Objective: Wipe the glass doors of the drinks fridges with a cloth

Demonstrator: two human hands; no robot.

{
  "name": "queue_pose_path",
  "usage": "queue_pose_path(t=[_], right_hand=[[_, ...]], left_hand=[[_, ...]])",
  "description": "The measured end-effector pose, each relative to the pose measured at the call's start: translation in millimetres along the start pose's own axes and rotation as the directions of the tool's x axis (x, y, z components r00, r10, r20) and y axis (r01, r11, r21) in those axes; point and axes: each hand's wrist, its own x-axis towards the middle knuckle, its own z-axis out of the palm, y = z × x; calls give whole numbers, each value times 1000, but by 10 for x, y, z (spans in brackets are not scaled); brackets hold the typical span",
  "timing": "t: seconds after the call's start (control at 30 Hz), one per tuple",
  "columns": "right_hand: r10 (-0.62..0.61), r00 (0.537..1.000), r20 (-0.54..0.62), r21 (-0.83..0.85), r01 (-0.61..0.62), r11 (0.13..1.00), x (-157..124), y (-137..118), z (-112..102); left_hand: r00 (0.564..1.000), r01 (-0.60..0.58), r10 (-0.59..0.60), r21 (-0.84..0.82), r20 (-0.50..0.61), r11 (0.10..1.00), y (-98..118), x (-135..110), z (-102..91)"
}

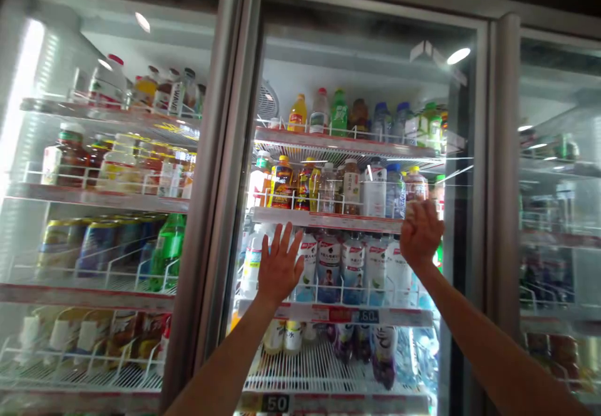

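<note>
I face a glass-fronted drinks fridge. My left hand (280,264) is raised with its fingers spread, flat against or just in front of the middle glass door (357,65), level with a row of white-labelled bottles (353,264). My right hand (420,231) is higher and to the right, near the shelf edge (328,220) under the juice bottles (300,184). Its fingers curl away from me; I cannot make out whether they hold anything.
A metal door frame (220,171) separates the middle door from the left one, behind which stand cans (96,244) and a green bottle (168,250). A third door (558,203) is at the right. Wire shelves carry price strips (342,314).
</note>
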Motion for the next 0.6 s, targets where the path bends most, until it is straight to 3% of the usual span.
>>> queue_pose_path(t=[0.07,0.1,0.2,0.27,0.37,0.47,0.53,0.6], right_hand=[[122,990,-75,-26,-124,992,61,54,50],[124,989,-77,-19,-126,992,28,-11,46],[-79,996,33,64,77,995,-236,-441,-52],[-269,952,145,153,246,957,-428,-709,-140],[-390,893,226,215,345,914,-566,-710,-249],[-249,953,170,111,232,966,-536,-207,-323],[-22,996,87,6,22,1000,-482,205,-341],[192,981,11,-41,-192,981,-447,485,-327]], left_hand=[[1000,-1,1,-1,-3,1000,5,2,-2],[1000,-1,1,-4,-5,1000,5,2,-3],[1000,-3,3,-13,-9,1000,-4,-2,1],[1000,-5,5,-17,-14,1000,-15,-6,9],[1000,-3,2,-22,-16,1000,-24,-7,20],[1000,5,-5,-28,-2,1000,-18,-8,22],[1000,6,-6,-27,2,1000,-11,-9,20],[1000,4,-4,-24,-1,1000,-6,-10,19]])
